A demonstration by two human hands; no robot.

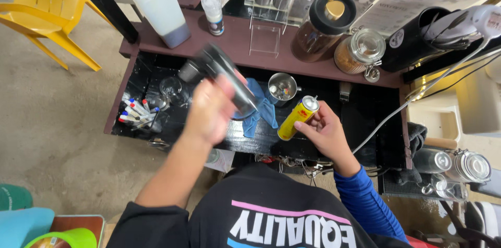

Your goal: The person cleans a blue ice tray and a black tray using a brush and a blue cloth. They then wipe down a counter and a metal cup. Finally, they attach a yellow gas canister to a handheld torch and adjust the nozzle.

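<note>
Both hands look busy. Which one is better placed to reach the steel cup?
Right, probably. The right hand holds the yellow can just below the steel cup; the left hand grips a blurred dark tool farther left.

We see the scene in soft, even daylight, bright on the concrete floor [47, 117] and without hard shadows. The black worktop [360, 117] gives faint sheen; glass jar lids [368, 45] catch small glints. Our left hand [211, 109] and the dark tool [224, 75] it holds are smeared by motion blur, while our right hand [326, 133] and the yellow can [297, 117] stay sharp. Wide-angle distortion bends the edges.
</note>
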